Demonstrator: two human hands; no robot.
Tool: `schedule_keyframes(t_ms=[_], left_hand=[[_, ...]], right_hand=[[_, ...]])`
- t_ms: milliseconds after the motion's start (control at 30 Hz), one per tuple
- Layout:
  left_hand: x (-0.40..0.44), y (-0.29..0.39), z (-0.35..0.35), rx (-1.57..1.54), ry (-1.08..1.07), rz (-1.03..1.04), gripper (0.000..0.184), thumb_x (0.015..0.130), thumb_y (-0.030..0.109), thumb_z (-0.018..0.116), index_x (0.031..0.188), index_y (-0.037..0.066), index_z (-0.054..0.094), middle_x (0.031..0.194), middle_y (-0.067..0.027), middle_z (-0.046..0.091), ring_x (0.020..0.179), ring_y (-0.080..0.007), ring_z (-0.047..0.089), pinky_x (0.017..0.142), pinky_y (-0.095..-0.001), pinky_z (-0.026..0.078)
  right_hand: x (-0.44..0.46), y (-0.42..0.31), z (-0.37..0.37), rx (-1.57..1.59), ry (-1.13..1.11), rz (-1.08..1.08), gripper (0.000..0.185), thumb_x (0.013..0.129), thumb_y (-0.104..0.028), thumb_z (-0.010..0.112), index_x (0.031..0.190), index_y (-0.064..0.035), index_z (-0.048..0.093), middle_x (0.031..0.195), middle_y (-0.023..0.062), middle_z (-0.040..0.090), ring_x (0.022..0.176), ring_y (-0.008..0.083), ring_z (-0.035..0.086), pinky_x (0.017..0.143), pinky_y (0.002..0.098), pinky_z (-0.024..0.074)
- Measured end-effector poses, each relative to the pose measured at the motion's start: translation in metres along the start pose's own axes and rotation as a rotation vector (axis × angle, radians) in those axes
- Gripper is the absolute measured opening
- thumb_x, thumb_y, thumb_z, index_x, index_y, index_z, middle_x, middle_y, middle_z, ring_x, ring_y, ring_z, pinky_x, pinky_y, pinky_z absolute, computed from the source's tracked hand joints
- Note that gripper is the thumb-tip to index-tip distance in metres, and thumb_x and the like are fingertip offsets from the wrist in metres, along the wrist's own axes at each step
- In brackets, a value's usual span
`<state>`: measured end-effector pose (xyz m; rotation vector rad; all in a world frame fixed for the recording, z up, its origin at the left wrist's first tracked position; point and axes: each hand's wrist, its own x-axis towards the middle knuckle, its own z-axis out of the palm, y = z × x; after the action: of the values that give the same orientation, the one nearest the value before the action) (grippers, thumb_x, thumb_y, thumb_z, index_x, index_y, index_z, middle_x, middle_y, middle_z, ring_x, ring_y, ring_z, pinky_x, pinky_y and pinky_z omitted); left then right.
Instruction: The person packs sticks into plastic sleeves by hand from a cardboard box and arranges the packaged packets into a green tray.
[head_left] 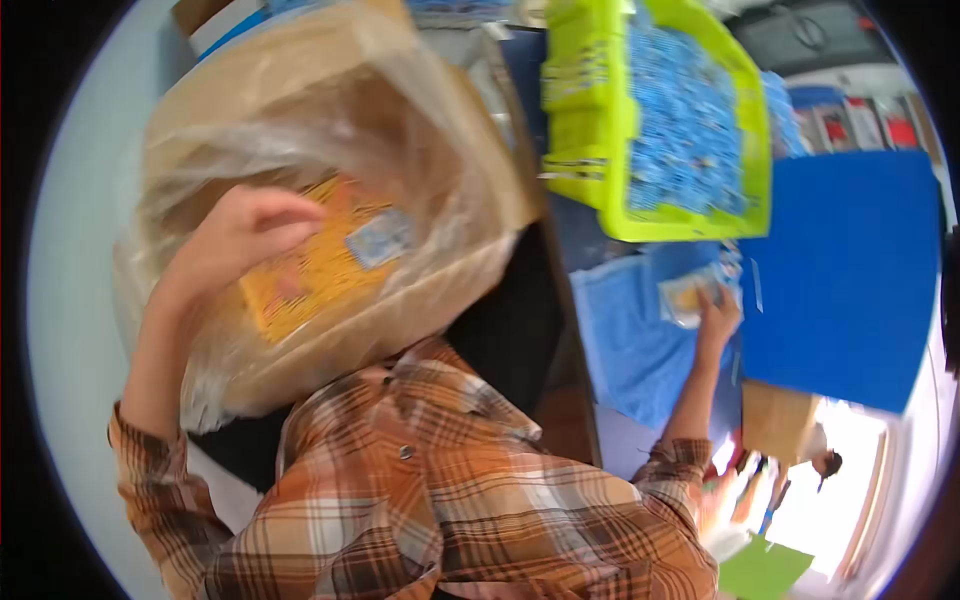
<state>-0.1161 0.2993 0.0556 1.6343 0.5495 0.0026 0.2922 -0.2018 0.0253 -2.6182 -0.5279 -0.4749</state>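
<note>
My left hand [245, 235] is over the large cardboard box, fingers bent and the thumb a little apart from them; nothing shows between them. Below and beside it, orange-yellow pieces or packets [315, 265] fill part of the box. A small clear packet with bluish-white contents [380, 238] is just right of that hand; whether it lies on the pile or is in the air I cannot tell. At the right, my right hand [720, 315] grips the edge of a small clear plastic packet [685, 299] with yellowish contents, over a blue cloth [625, 335].
Clear plastic lines the cardboard box [330, 335]. A lime-green basket [590, 130] holds many small blue packets [685, 120] on the dark table. Beside it stands a blue panel [840, 280]. A brown carton [778, 420] is farther right, with a person [826, 464] beyond.
</note>
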Motion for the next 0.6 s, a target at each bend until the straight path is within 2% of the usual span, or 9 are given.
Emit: schedule_keyframes(t_ms=[33, 100, 167, 200, 233, 333, 433, 533, 600], left_hand=[[-0.003, 0.011, 0.000, -0.010, -0.056, -0.078, 0.019, 0.089, 0.011, 0.062, 0.099, -0.005, 0.066, 0.088, -0.0063, 0.067, 0.078, -0.0147, 0.068, 0.073, -0.0259, 0.052], [0.003, 0.005, -0.003, 0.192, -0.149, -0.019, 0.018, 0.090, 0.011, 0.060, 0.095, -0.006, 0.065, 0.080, -0.0064, 0.066, 0.066, -0.0146, 0.068, 0.066, -0.0272, 0.052], [0.019, 0.003, 0.005, 0.276, -0.146, -0.118, 0.014, 0.089, 0.010, 0.060, 0.093, -0.003, 0.066, 0.074, -0.0069, 0.064, 0.064, -0.0135, 0.067, 0.061, -0.0279, 0.052], [0.034, -0.010, 0.009, 0.551, -0.103, 0.119, 0.013, 0.084, 0.011, 0.063, 0.091, 0.000, 0.068, 0.074, -0.0102, 0.066, 0.066, -0.0196, 0.069, 0.062, -0.0326, 0.052], [0.063, -0.052, 0.015, 0.820, -0.016, 0.204, 0.016, 0.079, 0.015, 0.068, 0.089, 0.002, 0.069, 0.078, -0.0148, 0.067, 0.073, -0.0272, 0.068, 0.066, -0.0382, 0.052], [0.103, -0.104, 0.036, 0.965, -0.004, -0.030, 0.031, 0.068, 0.025, 0.078, 0.089, 0.004, 0.068, 0.087, -0.0163, 0.068, 0.086, -0.0309, 0.066, 0.073, -0.0425, 0.052], [0.119, -0.149, 0.050, 1.028, 0.228, 0.061, 0.043, 0.064, 0.021, 0.079, 0.101, 0.004, 0.065, 0.093, -0.0184, 0.068, 0.091, -0.0345, 0.065, 0.075, -0.0429, 0.051], [0.127, -0.155, 0.053, 0.952, 0.068, -0.127, 0.059, 0.063, 0.021, 0.081, 0.114, 0.002, 0.057, 0.101, -0.0192, 0.067, 0.097, -0.0343, 0.063, 0.082, -0.0443, 0.050], [0.128, -0.177, 0.057, 0.833, 0.171, -0.077, 0.052, 0.064, 0.019, 0.081, 0.109, 0.004, 0.062, 0.099, -0.0183, 0.067, 0.096, -0.0347, 0.063, 0.081, -0.0453, 0.049]], right_hand=[[0.000, 0.021, 0.015, -0.166, 0.026, -0.110, 0.038, 0.079, -0.019, 0.073, 0.106, 0.0062, 0.065, 0.094, 0.0173, 0.068, 0.084, 0.0267, 0.064, 0.077, 0.0345, 0.0502], [-0.005, 0.017, 0.021, -0.230, 0.042, -0.154, 0.042, 0.081, -0.025, 0.072, 0.111, 0.0023, 0.064, 0.103, 0.0197, 0.065, 0.097, 0.0332, 0.060, 0.086, 0.0401, 0.0476], [-0.013, 0.012, 0.026, -0.176, 0.249, -0.153, 0.043, 0.081, -0.027, 0.073, 0.113, 0.0002, 0.064, 0.112, 0.0189, 0.062, 0.106, 0.0329, 0.055, 0.091, 0.0406, 0.0443], [-0.017, 0.009, 0.023, -0.214, 0.276, -0.240, 0.042, 0.082, -0.025, 0.073, 0.113, 0.0000, 0.064, 0.116, 0.0188, 0.060, 0.109, 0.0333, 0.054, 0.093, 0.0410, 0.0432], [-0.017, 0.003, 0.026, -0.246, 0.297, -0.318, 0.040, 0.082, -0.023, 0.073, 0.114, -0.0002, 0.064, 0.120, 0.0187, 0.058, 0.111, 0.0338, 0.053, 0.095, 0.0414, 0.0421], [-0.037, -0.054, 0.014, -0.211, 0.269, -0.377, 0.034, 0.085, -0.017, 0.070, 0.113, 0.0004, 0.063, 0.124, 0.0178, 0.056, 0.115, 0.0329, 0.051, 0.098, 0.0420, 0.0411], [-0.056, -0.100, -0.001, -0.142, 0.213, -0.432, 0.031, 0.086, -0.011, 0.068, 0.113, 0.0009, 0.063, 0.126, 0.0168, 0.055, 0.118, 0.0324, 0.050, 0.100, 0.0428, 0.0402], [-0.061, -0.116, -0.009, -0.130, 0.168, -0.506, 0.028, 0.086, -0.006, 0.066, 0.113, -0.0009, 0.063, 0.127, 0.0162, 0.055, 0.118, 0.0326, 0.050, 0.097, 0.0440, 0.0427], [-0.066, -0.128, -0.012, -0.113, 0.147, -0.528, 0.026, 0.086, -0.004, 0.066, 0.112, -0.0017, 0.063, 0.126, 0.0161, 0.055, 0.117, 0.0323, 0.050, 0.095, 0.0437, 0.0440]])
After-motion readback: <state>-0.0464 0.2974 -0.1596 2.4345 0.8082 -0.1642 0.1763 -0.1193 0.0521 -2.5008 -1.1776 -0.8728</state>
